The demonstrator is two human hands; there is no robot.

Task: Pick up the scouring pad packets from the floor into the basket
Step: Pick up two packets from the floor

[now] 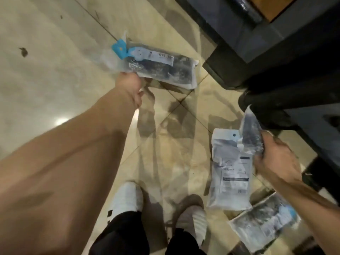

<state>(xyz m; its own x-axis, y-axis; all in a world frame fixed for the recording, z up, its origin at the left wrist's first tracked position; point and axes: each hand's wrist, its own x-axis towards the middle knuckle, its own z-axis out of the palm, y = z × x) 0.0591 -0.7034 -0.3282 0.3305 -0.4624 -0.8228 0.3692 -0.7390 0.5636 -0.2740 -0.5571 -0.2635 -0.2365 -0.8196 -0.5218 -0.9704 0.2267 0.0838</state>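
Arm outstretched, left hand (131, 89) grips blue-tabbed packet (161, 65); right hand (276, 157) clutches dark packet (251, 131).

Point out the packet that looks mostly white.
The floor packet beside the right hand; it alone looks mostly white, not dark through clear plastic.

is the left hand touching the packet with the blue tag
Touching. The head view shows the left hand gripping the near edge of the blue-tagged packet, with no gap.
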